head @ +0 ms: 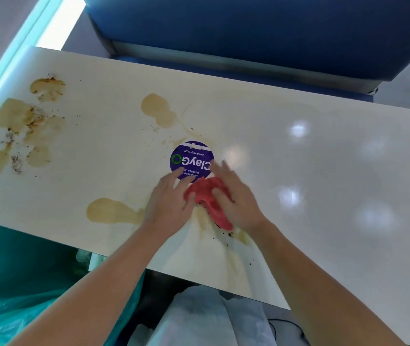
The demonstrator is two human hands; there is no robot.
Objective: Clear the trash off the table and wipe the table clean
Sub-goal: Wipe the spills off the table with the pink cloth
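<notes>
A crumpled red cloth (205,193) lies on the white table (323,171), just below a round purple sticker (191,156). My right hand (240,198) holds the cloth, with the thumb pressed over it and the fingers blurred. My left hand (167,201) lies beside the cloth with straight fingers on the sticker and its thumb touching the cloth's edge. Brown spill stains with dark crumbs mark the table: a large group at the far left (24,121), one above the sticker (159,109), one left of my left wrist (110,211), and smears under my right wrist (233,236).
A green plastic trash bag (11,270) hangs open below the table's near left edge. A blue padded seat (248,33) stands behind the far edge. White plastic material (199,318) sits below the near edge between my forearms. The table's right half shows light reflections.
</notes>
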